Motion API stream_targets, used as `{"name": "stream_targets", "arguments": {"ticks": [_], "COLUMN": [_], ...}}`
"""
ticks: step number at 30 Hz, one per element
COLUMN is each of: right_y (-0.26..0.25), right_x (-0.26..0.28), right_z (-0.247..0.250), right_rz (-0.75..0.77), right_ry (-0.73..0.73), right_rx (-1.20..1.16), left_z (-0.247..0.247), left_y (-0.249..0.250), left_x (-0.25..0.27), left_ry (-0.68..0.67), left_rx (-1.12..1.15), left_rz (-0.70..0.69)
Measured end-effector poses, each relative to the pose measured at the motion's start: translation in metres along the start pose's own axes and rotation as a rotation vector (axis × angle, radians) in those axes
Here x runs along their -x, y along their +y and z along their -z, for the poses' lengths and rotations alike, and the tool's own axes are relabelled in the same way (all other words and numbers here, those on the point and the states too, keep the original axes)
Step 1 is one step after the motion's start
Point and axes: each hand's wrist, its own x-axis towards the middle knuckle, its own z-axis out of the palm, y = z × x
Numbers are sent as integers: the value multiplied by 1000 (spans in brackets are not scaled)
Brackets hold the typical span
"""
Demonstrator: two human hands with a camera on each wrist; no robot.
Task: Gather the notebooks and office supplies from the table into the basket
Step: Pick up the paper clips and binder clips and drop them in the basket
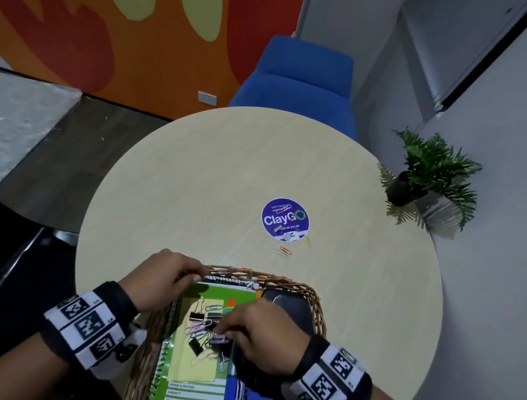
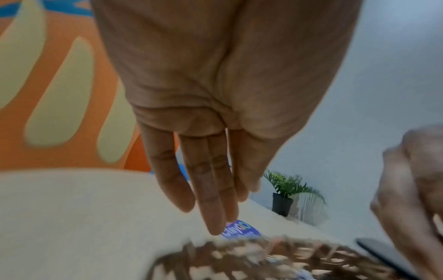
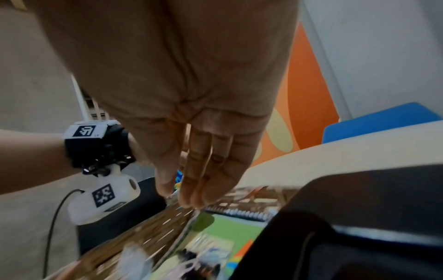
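The wicker basket [image 1: 281,278] sits at the table's near edge. In it lie a green spiral notebook [image 1: 196,393], a yellow pad, several binder clips [image 1: 197,317] and paper clips, a blue marker [image 1: 230,389] and a black case [image 1: 291,306]. My left hand [image 1: 192,273] is at the basket's far-left rim; in the left wrist view its fingers [image 2: 215,217] are straight above the rim [image 2: 239,261]. My right hand [image 1: 226,331] hovers over the clips inside, fingers [image 3: 191,199] straight and pointing down, holding nothing I can make out. Loose paper clips [image 1: 285,251] lie on the table.
A round purple sticker [image 1: 285,220] on the table [image 1: 226,171] has a few small clips lying on it, and a yellow clip [image 1: 308,242] lies beside it. A potted plant [image 1: 428,178] stands at the right edge, and a blue chair [image 1: 303,76] stands beyond the table.
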Motion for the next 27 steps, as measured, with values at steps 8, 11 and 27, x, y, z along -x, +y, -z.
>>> {"name": "stream_targets", "arguments": {"ticks": [8, 11, 27], "right_y": [87, 133, 189], "right_x": [-15, -30, -73], "right_z": [76, 88, 47], "right_rz": [-274, -460, -452], "right_ry": [238, 96, 132], "right_rx": [-3, 91, 122], "left_z": [54, 47, -40], "left_y": [28, 36, 69], "left_x": [-101, -158, -301], "left_ry": [110, 31, -3], "left_rx": [-281, -277, -15], "left_rz": [-15, 28, 250]}}
